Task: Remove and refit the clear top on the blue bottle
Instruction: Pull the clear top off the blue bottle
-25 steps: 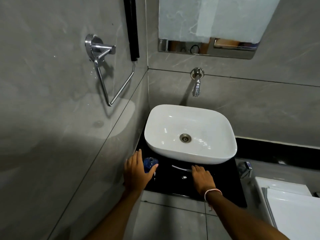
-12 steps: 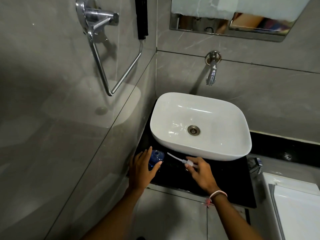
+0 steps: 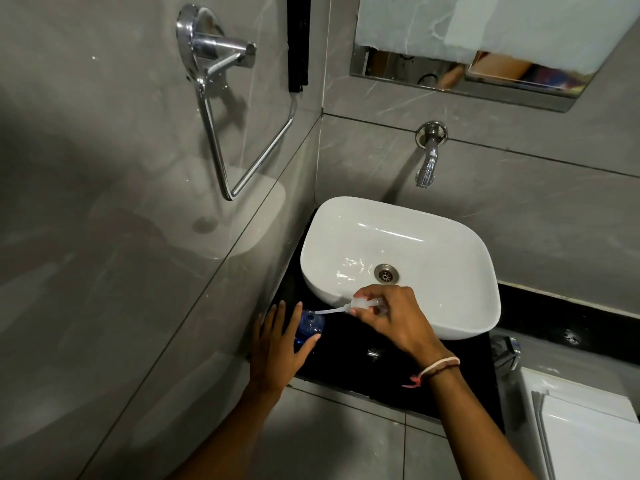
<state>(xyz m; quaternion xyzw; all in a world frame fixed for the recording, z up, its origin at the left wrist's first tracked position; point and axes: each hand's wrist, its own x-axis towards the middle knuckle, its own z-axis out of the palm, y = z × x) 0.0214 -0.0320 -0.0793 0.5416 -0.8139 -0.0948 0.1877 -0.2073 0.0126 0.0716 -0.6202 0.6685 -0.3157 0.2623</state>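
Observation:
The blue bottle (image 3: 309, 328) stands on the black counter (image 3: 349, 368) left of the basin, its mouth uncovered. My left hand (image 3: 278, 348) wraps around its side. My right hand (image 3: 394, 317) pinches the clear pump top (image 3: 360, 304) in front of the basin's rim. Its thin clear tube (image 3: 330, 311) slants down to the left, and the tube's tip reaches the bottle's mouth.
A white basin (image 3: 450, 247) fills most of the counter, with a chrome tap (image 3: 428, 157) on the wall above it. A chrome towel ring (image 3: 239, 133) hangs on the left wall. A white lidded fixture (image 3: 581, 420) sits at lower right.
My right hand picked the clear pump top off the counter and carried it left, bringing the tube's tip to the bottle's mouth. My left hand stayed on the bottle. The view shifted closer.

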